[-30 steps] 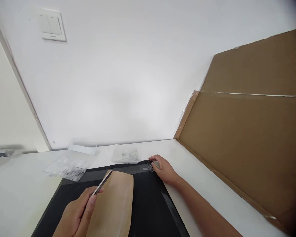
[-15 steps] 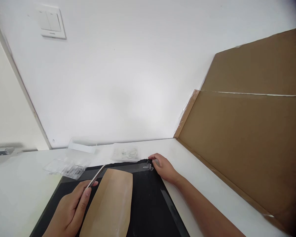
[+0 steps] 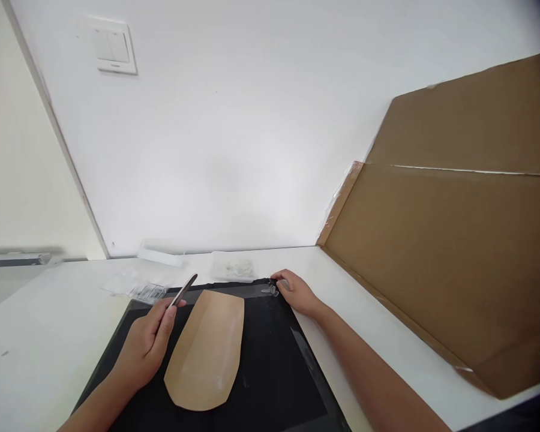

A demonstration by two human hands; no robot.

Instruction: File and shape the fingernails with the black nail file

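On the black sheet (image 3: 279, 354) lies a smooth, tapered brown piece (image 3: 209, 354). Left hand (image 3: 146, 342) grips a slim tool (image 3: 183, 291); right hand's (image 3: 297, 294) fingers curl at the sheet's corner, grasp unclear.

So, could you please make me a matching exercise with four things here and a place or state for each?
1. Tan sheet
2. Switch
3. Left hand
4. Right hand

A. At the far right corner of the black sheet
B. Gripping a slim tool
C. Lying on the black sheet
D. On the wall

Pairs: 1-C, 2-D, 3-B, 4-A
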